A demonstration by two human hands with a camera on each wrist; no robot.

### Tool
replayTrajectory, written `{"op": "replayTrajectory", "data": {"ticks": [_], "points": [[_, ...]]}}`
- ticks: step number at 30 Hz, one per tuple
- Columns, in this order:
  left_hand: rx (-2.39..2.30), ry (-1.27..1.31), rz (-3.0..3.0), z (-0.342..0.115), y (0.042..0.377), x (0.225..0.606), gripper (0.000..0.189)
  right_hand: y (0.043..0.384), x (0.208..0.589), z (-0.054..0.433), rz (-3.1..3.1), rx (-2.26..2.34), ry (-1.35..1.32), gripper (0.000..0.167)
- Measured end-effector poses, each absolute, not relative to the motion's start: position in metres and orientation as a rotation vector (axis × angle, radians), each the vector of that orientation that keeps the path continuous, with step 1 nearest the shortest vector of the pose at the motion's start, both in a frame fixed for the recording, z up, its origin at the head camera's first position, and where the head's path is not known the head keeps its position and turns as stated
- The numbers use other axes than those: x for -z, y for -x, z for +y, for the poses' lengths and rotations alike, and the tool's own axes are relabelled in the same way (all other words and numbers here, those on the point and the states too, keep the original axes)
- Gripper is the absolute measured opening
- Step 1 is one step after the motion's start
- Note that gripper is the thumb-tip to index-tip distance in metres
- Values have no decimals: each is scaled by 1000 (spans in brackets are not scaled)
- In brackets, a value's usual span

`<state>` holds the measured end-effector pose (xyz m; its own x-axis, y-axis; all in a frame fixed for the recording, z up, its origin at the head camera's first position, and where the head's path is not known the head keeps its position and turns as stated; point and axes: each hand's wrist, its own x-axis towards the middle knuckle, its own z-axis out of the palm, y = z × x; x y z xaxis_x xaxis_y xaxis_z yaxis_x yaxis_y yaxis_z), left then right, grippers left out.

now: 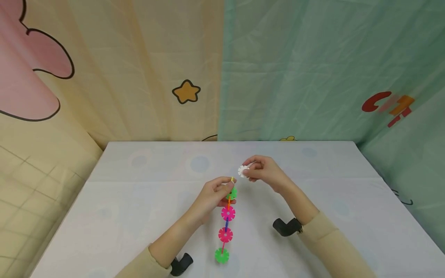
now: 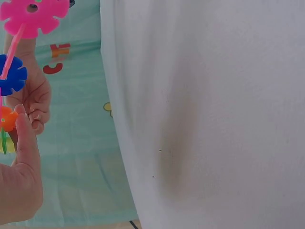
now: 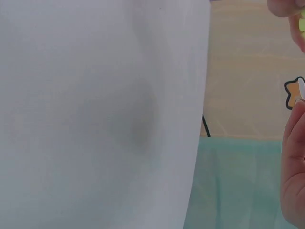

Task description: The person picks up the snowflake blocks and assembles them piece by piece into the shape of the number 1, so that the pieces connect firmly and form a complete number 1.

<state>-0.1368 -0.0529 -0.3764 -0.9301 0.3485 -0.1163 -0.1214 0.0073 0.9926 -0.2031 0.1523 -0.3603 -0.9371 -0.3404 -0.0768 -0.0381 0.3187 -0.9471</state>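
Note:
My left hand [image 1: 212, 192] pinches the upper part of a chain of interlocking plastic snowflake discs, near a green disc [image 1: 233, 194] and a yellow disc [image 1: 232, 179] seen edge-on. Below the hand the chain hangs down past an orange disc [image 1: 229, 202], pink discs [image 1: 228, 213] and a blue one [image 1: 227, 224] to a green disc [image 1: 221, 256] at its lower end. Up and to the right, my right hand [image 1: 265, 170] pinches a single white snowflake disc [image 1: 241, 171], apart from the chain. The left wrist view shows the thumb [image 2: 28, 143] at the orange disc [image 2: 8, 119].
A white cloth covers the table [image 1: 139, 216] under both hands. Behind its far edge hangs a curtain [image 1: 156, 58], beige on the left and green on the right, with printed figures. Black camera mounts [image 1: 286, 227] sit at both wrists.

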Motion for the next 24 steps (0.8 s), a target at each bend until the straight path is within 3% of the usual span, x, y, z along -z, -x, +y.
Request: {"op": "replayTrajectory", "data": {"ticks": [24], "points": [[-1965, -266, 1963, -51, 134, 376, 43, 189, 343, 138, 2258, 1658, 455, 26]]}}
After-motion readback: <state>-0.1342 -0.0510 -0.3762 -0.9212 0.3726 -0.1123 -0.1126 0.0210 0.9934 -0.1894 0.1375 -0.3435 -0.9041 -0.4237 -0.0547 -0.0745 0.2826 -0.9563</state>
